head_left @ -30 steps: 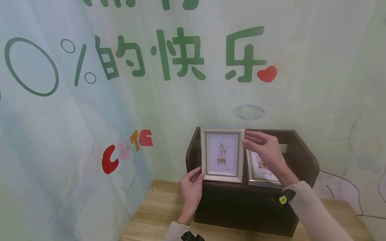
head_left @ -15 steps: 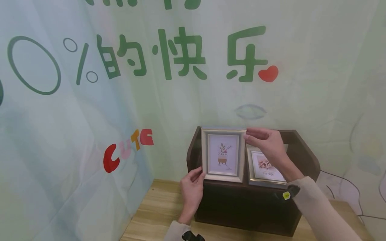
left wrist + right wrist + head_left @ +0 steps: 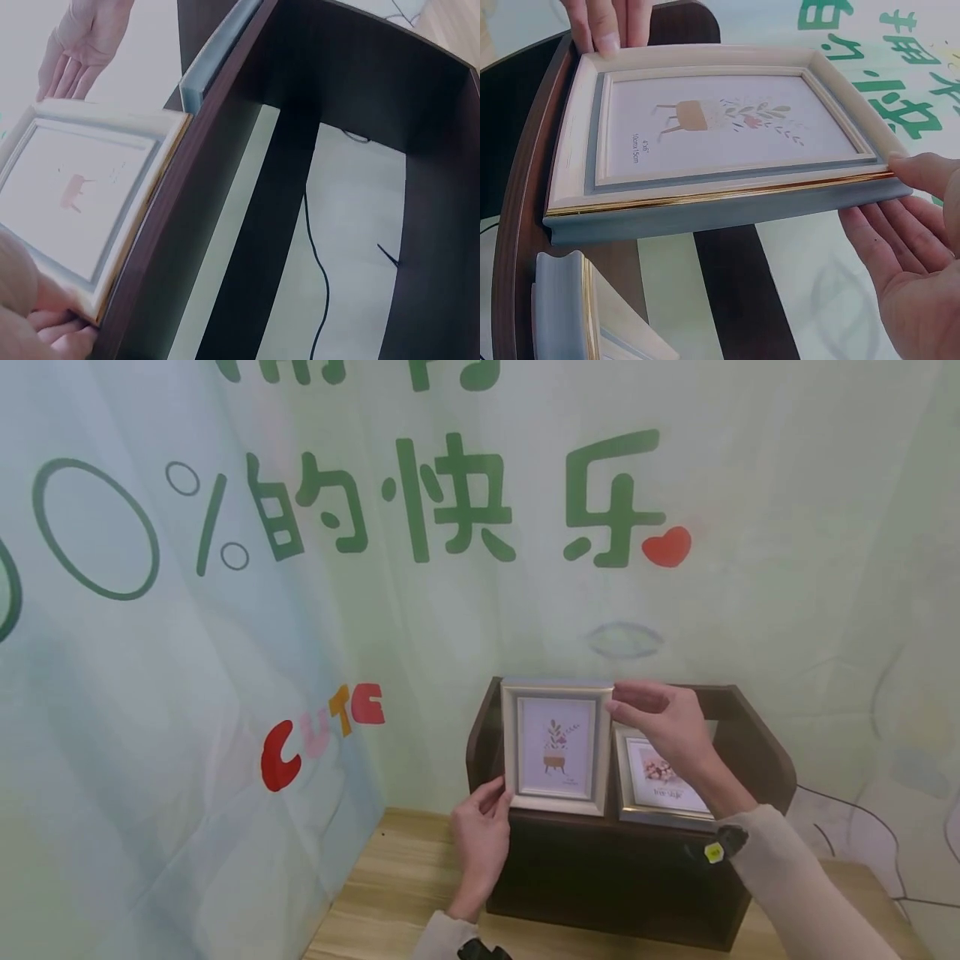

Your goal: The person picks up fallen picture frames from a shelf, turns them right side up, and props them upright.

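Observation:
A cream picture frame (image 3: pixel 556 747) with a plant print stands upright on the top shelf of a dark brown desktop shelf (image 3: pixel 607 881). My left hand (image 3: pixel 482 839) pinches its lower left edge; in the left wrist view the fingers (image 3: pixel 56 322) show at the frame's corner. At the upper right corner, my right hand (image 3: pixel 670 727) holds the frame between thumb and fingers, as the right wrist view of the right hand (image 3: pixel 915 232) also shows. A second picture frame (image 3: pixel 663 781), with a flower print, leans back to the right, partly covered by my right hand and wrist.
The shelf stands on a light wooden table (image 3: pixel 390 868). Behind it hangs a pale green printed curtain (image 3: pixel 450 627) with green characters. A dark cable (image 3: pixel 319 262) hangs in the shelf's lower opening. The shelf's right side panel (image 3: pixel 761 752) rises beside the second frame.
My right hand has shifted slightly right along the frame's upper corner, uncovering more of the flower print. The plant frame has barely moved, and my left hand keeps its hold.

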`<state>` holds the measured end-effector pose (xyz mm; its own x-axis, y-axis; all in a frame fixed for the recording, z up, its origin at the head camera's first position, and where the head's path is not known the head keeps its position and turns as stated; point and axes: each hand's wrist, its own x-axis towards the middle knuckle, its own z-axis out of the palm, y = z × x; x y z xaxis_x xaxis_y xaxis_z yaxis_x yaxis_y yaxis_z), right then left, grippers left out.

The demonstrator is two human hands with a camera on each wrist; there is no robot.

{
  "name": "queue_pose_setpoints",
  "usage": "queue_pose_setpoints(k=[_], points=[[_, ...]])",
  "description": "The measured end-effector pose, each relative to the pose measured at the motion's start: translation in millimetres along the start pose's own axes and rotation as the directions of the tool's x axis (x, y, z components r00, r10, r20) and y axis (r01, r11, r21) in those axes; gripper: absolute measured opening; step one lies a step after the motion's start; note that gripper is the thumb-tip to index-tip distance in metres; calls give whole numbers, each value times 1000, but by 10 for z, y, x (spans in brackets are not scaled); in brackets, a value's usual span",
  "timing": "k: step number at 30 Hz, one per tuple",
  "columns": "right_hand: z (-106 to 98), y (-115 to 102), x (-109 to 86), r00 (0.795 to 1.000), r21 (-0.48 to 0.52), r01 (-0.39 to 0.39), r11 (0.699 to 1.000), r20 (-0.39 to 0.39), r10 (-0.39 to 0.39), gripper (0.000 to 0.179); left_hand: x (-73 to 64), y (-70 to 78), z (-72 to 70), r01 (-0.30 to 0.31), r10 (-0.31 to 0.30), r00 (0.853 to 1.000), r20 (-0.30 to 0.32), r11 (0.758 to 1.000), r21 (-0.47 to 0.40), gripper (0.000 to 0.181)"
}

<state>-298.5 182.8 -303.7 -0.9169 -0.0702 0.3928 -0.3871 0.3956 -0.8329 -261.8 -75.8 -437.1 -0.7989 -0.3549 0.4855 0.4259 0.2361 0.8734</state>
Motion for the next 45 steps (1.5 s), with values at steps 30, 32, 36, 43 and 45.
queue_pose_setpoints(k=[30,32,36,43,45], points=[[-177,22,-143,997,-22,25,999,-74,-27,42,303,47,276,0,-24,973,231,995,104,28],[-180,22,-150,997,22,34,999,-70,-33,39,315,63,290,5,-33,967,251,993,115,27],[-151,5,-163,998,93,42,995,-56,-37,36,360,61,314,11,-46,966,256,991,136,27],[-83,-45,-221,1000,147,28,989,-15,-26,34,440,33,357,9,-43,966,254,991,131,28],[-66,-58,-242,999,139,32,990,-6,-32,35,459,32,374,16,-49,966,256,992,128,29]])
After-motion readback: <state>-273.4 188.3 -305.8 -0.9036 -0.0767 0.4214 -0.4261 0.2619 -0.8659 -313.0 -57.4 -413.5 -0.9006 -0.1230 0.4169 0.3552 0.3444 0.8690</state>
